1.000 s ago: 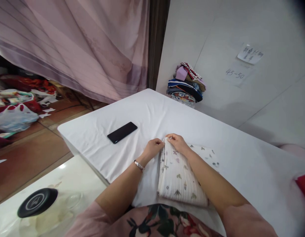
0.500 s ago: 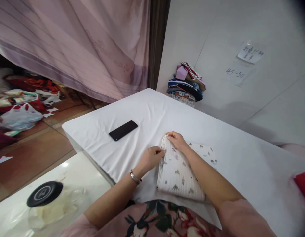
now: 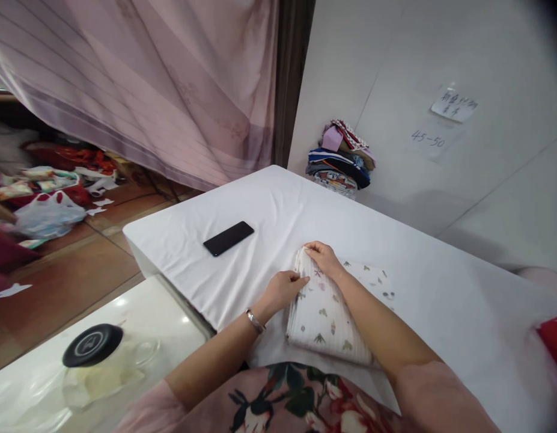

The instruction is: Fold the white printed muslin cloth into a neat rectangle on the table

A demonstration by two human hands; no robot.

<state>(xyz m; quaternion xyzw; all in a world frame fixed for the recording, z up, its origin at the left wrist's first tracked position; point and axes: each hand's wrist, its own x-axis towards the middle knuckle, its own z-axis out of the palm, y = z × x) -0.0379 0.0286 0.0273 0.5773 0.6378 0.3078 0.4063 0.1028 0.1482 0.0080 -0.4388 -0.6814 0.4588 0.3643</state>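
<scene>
Your right hand (image 3: 324,257) reaches forward with bent fingers and pinches the far left corner of the folded white crinkled cloth printed with small leaves and figures (image 3: 321,319), while your left hand (image 3: 280,290), palm down, lays its curled fingers and thumb at that cloth's left edge (whether they clamp it, you cannot tell from here). Both forearms slant inward, your left wrist wearing a silver-coloured bracelet (image 3: 255,321), and the bundle lies close before you on the white cloth-covered table (image 3: 273,195). Beyond your left hand rests a flat black rectangular phone (image 3: 228,239).
</scene>
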